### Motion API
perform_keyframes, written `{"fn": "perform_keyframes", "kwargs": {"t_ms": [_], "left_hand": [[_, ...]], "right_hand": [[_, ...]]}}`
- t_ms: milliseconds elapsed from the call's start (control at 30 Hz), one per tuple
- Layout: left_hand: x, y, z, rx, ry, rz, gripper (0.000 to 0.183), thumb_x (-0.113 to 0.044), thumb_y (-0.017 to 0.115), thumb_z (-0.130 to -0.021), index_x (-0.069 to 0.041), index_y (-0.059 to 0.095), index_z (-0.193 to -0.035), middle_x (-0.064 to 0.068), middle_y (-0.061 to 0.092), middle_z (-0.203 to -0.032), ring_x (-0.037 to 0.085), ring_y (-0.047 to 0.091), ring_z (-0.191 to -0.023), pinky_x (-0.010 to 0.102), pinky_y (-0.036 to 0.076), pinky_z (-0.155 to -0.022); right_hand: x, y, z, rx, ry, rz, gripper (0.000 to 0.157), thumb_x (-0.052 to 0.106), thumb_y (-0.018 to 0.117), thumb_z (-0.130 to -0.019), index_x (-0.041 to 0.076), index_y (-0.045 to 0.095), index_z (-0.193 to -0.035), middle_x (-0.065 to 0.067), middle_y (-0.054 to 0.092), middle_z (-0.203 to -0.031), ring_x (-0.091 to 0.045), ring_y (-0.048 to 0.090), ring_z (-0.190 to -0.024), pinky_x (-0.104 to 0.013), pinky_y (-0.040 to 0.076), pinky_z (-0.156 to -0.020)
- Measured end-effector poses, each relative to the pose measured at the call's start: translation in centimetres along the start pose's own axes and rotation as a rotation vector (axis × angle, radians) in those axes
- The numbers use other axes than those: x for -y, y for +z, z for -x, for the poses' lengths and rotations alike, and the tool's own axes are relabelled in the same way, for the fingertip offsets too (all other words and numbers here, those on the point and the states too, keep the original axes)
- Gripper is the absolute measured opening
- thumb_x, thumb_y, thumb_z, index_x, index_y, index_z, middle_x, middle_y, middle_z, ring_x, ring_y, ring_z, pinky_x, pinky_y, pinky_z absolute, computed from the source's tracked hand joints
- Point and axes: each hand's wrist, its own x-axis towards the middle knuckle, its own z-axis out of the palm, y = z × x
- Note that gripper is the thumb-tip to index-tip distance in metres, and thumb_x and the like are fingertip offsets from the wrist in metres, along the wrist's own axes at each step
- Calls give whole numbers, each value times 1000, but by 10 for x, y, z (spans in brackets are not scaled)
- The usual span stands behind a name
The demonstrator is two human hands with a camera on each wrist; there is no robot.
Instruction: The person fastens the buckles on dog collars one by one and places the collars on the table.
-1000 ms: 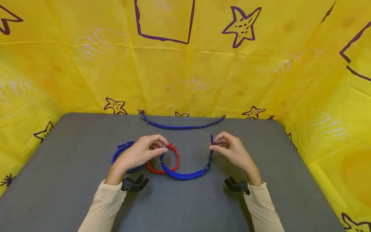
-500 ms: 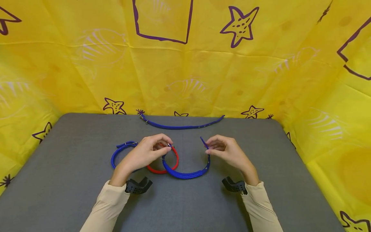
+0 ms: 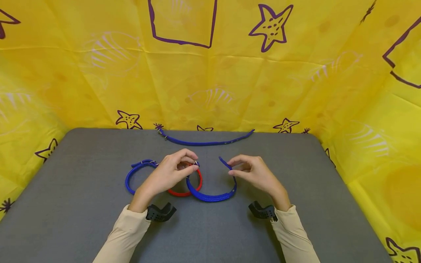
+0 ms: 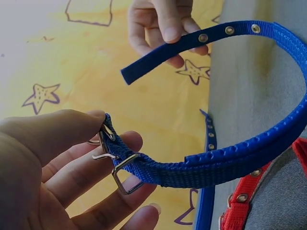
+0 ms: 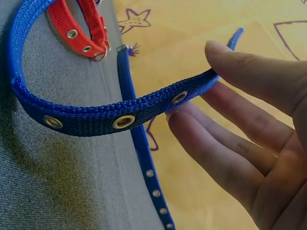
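Observation:
A blue collar (image 3: 210,198) hangs between both hands in an open U. My left hand (image 3: 171,171) pinches its buckle end; in the left wrist view the metal buckle (image 4: 108,139) and a square loop (image 4: 125,175) show by the fingers. With thumb and fingers my right hand (image 3: 254,171) pinches the other end, the strip with metal eyelets (image 5: 123,121), and its tip sticks out past the fingers. The two ends are apart. Behind the left hand lies a red collar (image 3: 180,194), closed in a ring and partly hidden by that hand.
Left of the red collar lies another blue collar (image 3: 129,182), looped and partly behind the left wrist. A third blue collar (image 3: 204,144) stretches out along the far edge of the grey table (image 3: 82,219). Yellow printed cloth (image 3: 210,73) rises behind and at both sides.
Both hands have come closer together, the right moving left and the left slightly right. The held collar's U has narrowed, and its eyelet end now leans toward the left hand.

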Motion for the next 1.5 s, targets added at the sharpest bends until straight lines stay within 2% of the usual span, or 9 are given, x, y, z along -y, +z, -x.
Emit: {"fn": "perform_keyframes", "kwargs": {"t_ms": [333,533,700,1133,1500], "left_hand": [[-3,4,-1,10,-6,-20,16,-21,67,-96,-16,64,-111,-1,74,-103,12,66,-93,28,51,-80],[-2,7,0,0,22,-32,16,-20,67,-95,-16,65,-111,-1,74,-103,11,67,-92,26,51,-77],[-2,9,-1,-9,56,-34,17,-19,68,-95,-14,67,-111,0,75,-103,11,68,-91,25,52,-76],[-5,11,-1,29,46,-35,17,-20,67,-96,-17,69,-112,-2,75,-103,10,68,-92,27,53,-78],[-3,13,-1,17,63,-40,14,-20,69,-94,-17,64,-107,-2,75,-104,9,66,-91,28,52,-78]], "right_hand": [[3,7,0,21,-7,-5,21,12,77,-86,8,74,-106,-10,75,-105,-18,75,-89,-26,58,-77],[6,13,-2,27,16,-35,19,12,77,-86,7,74,-105,-10,75,-104,-17,75,-90,-26,58,-77],[9,17,-3,41,-17,-20,20,12,77,-87,8,75,-106,-11,76,-102,-15,74,-88,-29,59,-77],[14,20,-2,52,-99,63,19,14,75,-88,10,76,-106,-7,77,-98,-11,72,-82,-29,58,-78],[14,24,-3,45,-136,65,18,15,75,-88,12,76,-106,-8,77,-98,-7,70,-80,-27,57,-77]]}}
